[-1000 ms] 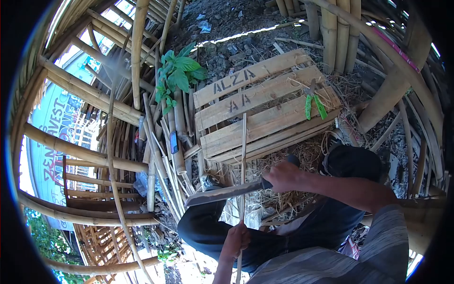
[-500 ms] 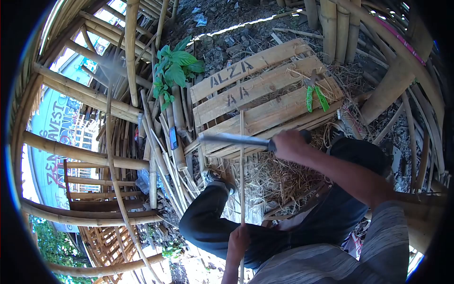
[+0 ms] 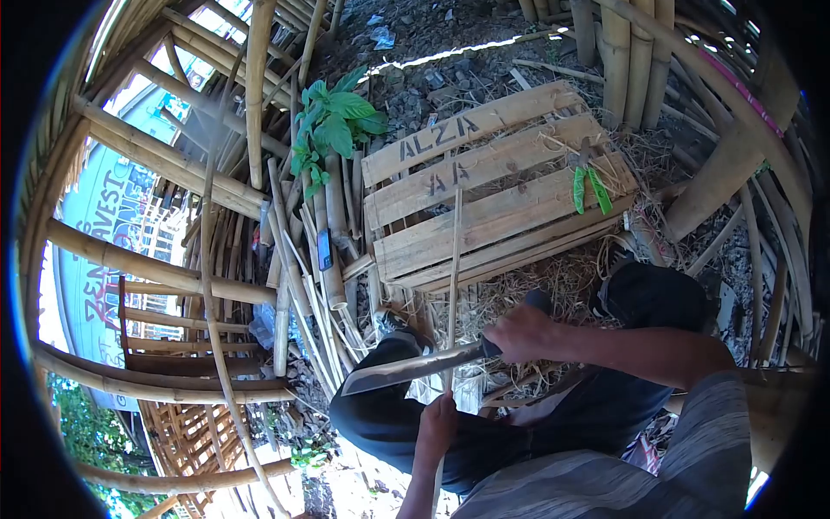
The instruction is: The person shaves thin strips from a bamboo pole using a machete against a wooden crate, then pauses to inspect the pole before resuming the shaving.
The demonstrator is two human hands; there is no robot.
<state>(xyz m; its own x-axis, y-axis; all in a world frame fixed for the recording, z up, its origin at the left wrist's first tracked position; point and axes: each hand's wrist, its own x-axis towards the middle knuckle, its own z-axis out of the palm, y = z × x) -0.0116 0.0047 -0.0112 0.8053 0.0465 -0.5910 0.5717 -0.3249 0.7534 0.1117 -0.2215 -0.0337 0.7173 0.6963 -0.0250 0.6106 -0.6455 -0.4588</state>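
Note:
My right hand is wrapped round the dark handle of a large knife. Its broad blade points left and crosses a thin bamboo strip just above my left hand. My left hand is closed on that strip, which runs up from my lap and rests its far end on a slatted wooden crate marked "ALZA". Green-handled shears lie at the right of the crate top.
Cut bamboo poles lie left of the crate, with a phone on them. A leafy green plant grows behind. Bamboo rails stand at left. Straw shavings cover ground between my legs.
My right hand has brought the knife down and nearer to my left hand. The bamboo strip now reaches farther over the crate. The view has shifted slightly.

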